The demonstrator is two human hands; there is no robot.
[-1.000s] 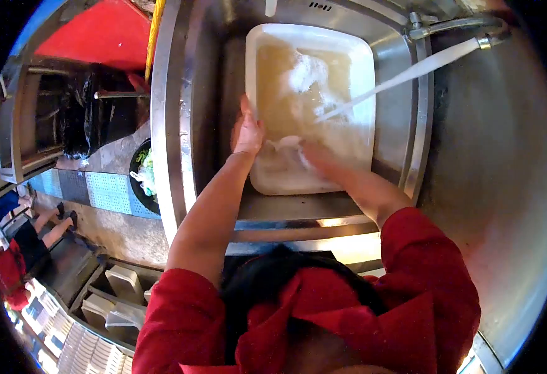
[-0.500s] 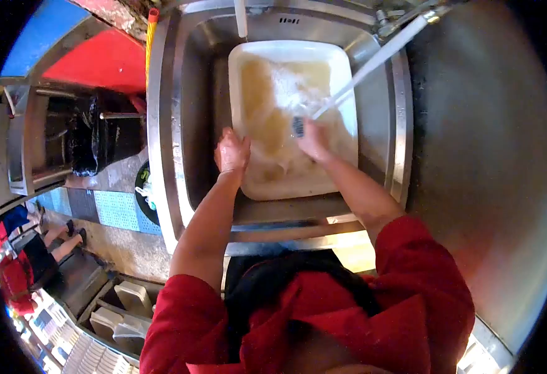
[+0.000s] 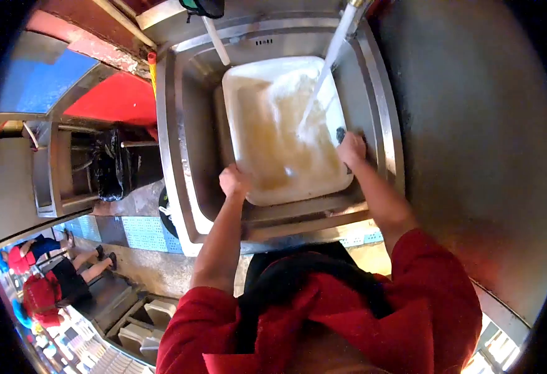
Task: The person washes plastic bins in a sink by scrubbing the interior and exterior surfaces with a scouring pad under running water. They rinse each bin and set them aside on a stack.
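A white plastic tub (image 3: pixel 298 198) of cloudy tan water sits inside the stainless steel sink (image 3: pixel 205 100). My left hand (image 3: pixel 234 181) is closed around the tub's left rim, near its front corner. At the opposite rim, my right hand (image 3: pixel 352 149) is closed with a dark scouring pad (image 3: pixel 341 134) sticking out above the fingers. That hand rests against the tub's right side; its fingertips are partly hidden. Water (image 3: pixel 324 75) pours into the tub from a tap (image 3: pixel 356 4) at the top right and raises white foam.
A white pipe (image 3: pixel 216 40) reaches down into the sink's back left. Steel counter (image 3: pixel 460 156) extends on the right. On the left are a black bag (image 3: pixel 113 165) in a metal frame and a red panel (image 3: pixel 114 93). People in red shirts (image 3: pixel 42 293) are at lower left.
My right hand has moved from over the water to the tub's right rim, keeping the scouring pad. My left hand has closed on the left rim. The view has shifted.
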